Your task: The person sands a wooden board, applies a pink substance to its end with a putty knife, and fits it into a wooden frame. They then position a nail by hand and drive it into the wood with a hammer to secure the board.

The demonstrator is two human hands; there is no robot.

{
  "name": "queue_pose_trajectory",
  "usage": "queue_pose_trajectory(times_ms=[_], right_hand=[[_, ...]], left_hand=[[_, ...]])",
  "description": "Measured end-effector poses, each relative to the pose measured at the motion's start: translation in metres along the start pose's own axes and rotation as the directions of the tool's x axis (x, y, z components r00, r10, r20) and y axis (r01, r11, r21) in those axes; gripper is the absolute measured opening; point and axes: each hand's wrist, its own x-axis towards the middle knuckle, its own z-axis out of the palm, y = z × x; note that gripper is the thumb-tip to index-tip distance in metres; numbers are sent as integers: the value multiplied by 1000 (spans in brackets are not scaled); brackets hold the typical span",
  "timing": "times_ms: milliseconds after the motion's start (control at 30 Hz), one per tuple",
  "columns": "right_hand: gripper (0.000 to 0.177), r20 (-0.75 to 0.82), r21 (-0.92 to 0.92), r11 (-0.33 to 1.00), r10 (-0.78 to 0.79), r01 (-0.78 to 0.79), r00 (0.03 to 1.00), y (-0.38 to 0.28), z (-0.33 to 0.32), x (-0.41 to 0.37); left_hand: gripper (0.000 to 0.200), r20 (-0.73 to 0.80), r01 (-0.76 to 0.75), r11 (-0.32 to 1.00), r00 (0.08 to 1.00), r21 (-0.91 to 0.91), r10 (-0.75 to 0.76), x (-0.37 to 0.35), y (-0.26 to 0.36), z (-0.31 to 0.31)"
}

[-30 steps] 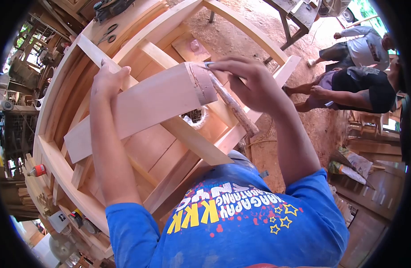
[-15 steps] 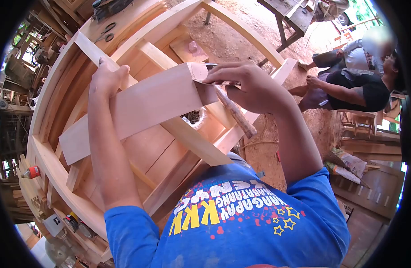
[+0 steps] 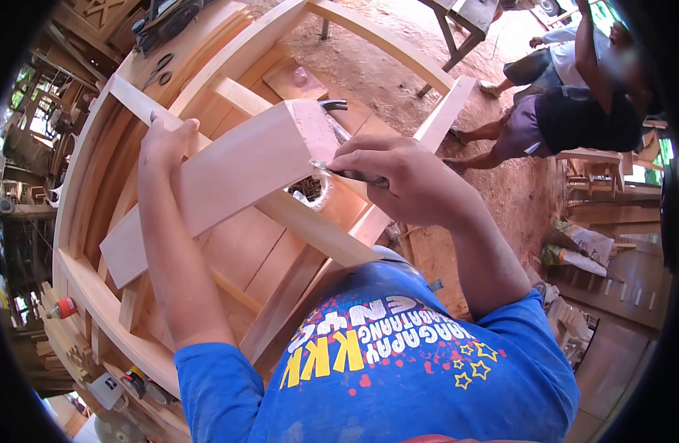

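A pale wooden plank (image 3: 229,181) with a bevelled end lies tilted across a curved wooden frame (image 3: 81,273). My left hand (image 3: 167,140) is wrapped over a crossbar (image 3: 136,101) of the frame, its forearm lying across the plank. In my right hand (image 3: 402,177) is a small tool (image 3: 358,176) with a dark handle and a metal tip. That tip touches or nearly touches the corner of the plank's bevelled end; its exact kind cannot be made out. Behind this end shows a claw hammer (image 3: 333,105), its handle mostly hidden by my right hand.
Scissors (image 3: 159,70) rest on boards at upper left. A red-capped bottle (image 3: 61,308) and tape measure (image 3: 135,375) sit at the left. Two people (image 3: 583,111) are at the right, near a wooden bench (image 3: 461,18). Bare earth floor (image 3: 369,55) surrounds the frame.
My right hand has turned and drawn back to the plank's near corner, with the tool's tip now visible. The hammer's head has come into view. One person at right has raised an arm.
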Motion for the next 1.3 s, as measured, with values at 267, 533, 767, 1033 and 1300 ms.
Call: queue_pose_trajectory(times_ms=[267,533,767,1033,1300], right_hand=[[42,-66,36,933,359,-357,931,1,-45,45],[49,142,340,864,343,-371,929,60,-36,72],[45,139,566,777,239,-275,961,88,-24,70],[42,209,530,797,207,-289,956,64,-26,7],[43,93,486,741,483,-463,871,22,-43,44]], left_hand=[[106,6,-2,1000,1000,-21,2,-4,-1,-2],[106,19,-10,999,1000,-40,10,-5,2,-6],[108,25,-23,999,999,-35,24,-3,2,-5],[109,7,-8,1000,1000,22,8,2,-1,0],[110,29,14,1000,999,1,-14,-6,5,-5]])
